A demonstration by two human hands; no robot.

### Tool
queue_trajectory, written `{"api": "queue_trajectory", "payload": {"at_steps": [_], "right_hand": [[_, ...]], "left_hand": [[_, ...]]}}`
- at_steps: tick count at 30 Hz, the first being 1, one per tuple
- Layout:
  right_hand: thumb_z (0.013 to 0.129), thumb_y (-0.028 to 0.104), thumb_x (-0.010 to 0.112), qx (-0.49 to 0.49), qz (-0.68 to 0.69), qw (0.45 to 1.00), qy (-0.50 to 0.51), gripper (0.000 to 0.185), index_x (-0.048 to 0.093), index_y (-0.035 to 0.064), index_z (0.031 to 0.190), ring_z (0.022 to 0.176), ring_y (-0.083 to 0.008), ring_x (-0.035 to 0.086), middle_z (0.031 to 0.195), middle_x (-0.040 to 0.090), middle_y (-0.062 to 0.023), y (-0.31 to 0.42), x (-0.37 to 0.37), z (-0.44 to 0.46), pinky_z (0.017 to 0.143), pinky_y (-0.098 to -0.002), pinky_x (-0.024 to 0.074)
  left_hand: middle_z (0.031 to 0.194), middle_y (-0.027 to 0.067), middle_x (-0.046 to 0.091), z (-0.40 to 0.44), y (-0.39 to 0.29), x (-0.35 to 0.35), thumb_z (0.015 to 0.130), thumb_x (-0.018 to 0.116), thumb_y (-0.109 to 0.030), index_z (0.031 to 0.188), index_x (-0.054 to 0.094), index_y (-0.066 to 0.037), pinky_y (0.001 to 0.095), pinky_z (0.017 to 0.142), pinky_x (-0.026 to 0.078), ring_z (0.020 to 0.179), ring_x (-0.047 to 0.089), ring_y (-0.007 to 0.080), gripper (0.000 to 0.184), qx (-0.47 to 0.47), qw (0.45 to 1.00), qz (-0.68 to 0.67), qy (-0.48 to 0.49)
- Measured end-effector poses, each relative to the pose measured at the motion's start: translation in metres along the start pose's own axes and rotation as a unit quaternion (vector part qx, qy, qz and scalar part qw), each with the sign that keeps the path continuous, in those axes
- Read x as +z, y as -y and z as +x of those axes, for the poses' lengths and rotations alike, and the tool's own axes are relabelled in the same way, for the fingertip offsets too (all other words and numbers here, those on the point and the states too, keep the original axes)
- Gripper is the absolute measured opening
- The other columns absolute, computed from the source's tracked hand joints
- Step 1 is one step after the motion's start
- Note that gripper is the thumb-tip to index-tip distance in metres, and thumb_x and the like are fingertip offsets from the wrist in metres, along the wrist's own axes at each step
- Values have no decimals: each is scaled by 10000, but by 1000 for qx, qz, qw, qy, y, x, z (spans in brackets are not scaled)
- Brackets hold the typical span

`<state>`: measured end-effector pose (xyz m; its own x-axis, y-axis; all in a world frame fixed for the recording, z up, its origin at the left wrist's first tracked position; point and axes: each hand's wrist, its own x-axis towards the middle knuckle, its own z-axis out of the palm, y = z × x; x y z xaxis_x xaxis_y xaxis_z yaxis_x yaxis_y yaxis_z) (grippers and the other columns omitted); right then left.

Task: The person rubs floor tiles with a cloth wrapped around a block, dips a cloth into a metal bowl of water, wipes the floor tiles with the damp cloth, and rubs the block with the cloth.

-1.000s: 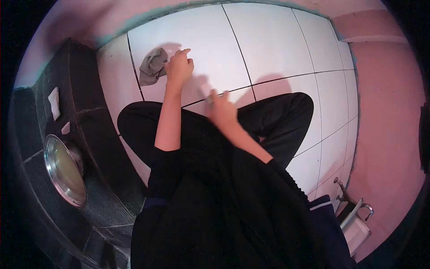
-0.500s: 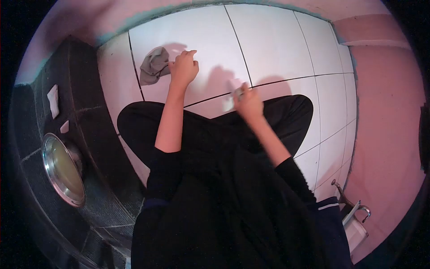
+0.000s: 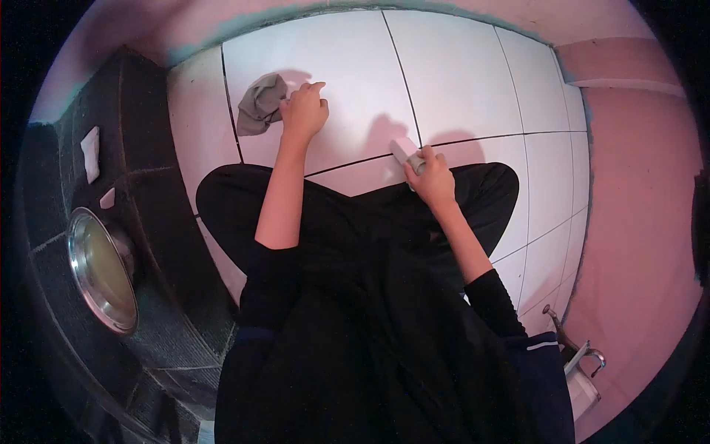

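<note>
My left hand (image 3: 305, 115) is at the bunched grey cloth (image 3: 262, 106), its fingers closed on the cloth's right edge and one fingertip pointing outward to the right. The cloth hangs or rests in folds over the white tiles; whether it touches them I cannot tell. My right hand (image 3: 433, 177), in front of my right knee, grips a small pale block-shaped thing (image 3: 403, 150) with a grey-beige part under the fingers. Its exact kind is hard to make out, since the fingers cover part of it. Shadows of hand and thing fall on the tiles beyond.
On the dark tiled ledge (image 3: 151, 214) to my left stands a metal bowl (image 3: 83, 275) with cloudy yellowish liquid. Two whitish pieces, a long one (image 3: 90, 154) and a small one (image 3: 108, 197), lie beyond it. A pink wall (image 3: 636, 200) bounds the right, with a metal tap (image 3: 573, 337) low down.
My right hand has shifted slightly right and is no longer blurred, so the pale thing in it shows more clearly. The left hand stays at the cloth. The view has shifted slightly.
</note>
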<state>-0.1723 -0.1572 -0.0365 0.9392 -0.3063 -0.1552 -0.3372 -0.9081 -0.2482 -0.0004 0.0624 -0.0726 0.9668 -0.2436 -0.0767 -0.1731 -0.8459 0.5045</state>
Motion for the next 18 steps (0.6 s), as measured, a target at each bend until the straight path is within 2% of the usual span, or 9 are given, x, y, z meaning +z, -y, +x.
{"api": "queue_trajectory", "payload": {"at_steps": [3,7,9,18], "right_hand": [[705,381,669,-14,36,999,5,434,501,121,1009,728,-367,594,907,531,-177,0,-5,1,611,-442,503],[695,403,675,-8,16,1000,12,467,506,115,1021,747,-365,597,913,532,-180,15,-18,-10,608,-444,502],[705,403,667,2,30,998,-47,456,512,119,1026,734,-369,600,901,533,-177,19,-18,-11,596,-451,501],[719,333,653,28,21,999,-23,352,503,98,934,665,-381,590,849,520,-186,22,-18,-6,563,-446,498]], "left_hand": [[1098,93,557,2,-3,-1,767,511,-129,1140,551,-122,494,811,397,1004,539,275,376,4,1000,1,7],[1099,96,556,3,-1,0,767,510,-130,1143,549,-122,491,810,397,1009,538,275,378,1,1000,-5,7],[1103,95,554,2,-1,0,769,510,-132,1146,546,-121,491,810,396,1010,537,275,379,-1,1000,-8,6],[1108,93,555,2,-3,-3,769,504,-136,1149,542,-117,492,811,394,1017,534,275,383,-7,1000,-9,19]]}}
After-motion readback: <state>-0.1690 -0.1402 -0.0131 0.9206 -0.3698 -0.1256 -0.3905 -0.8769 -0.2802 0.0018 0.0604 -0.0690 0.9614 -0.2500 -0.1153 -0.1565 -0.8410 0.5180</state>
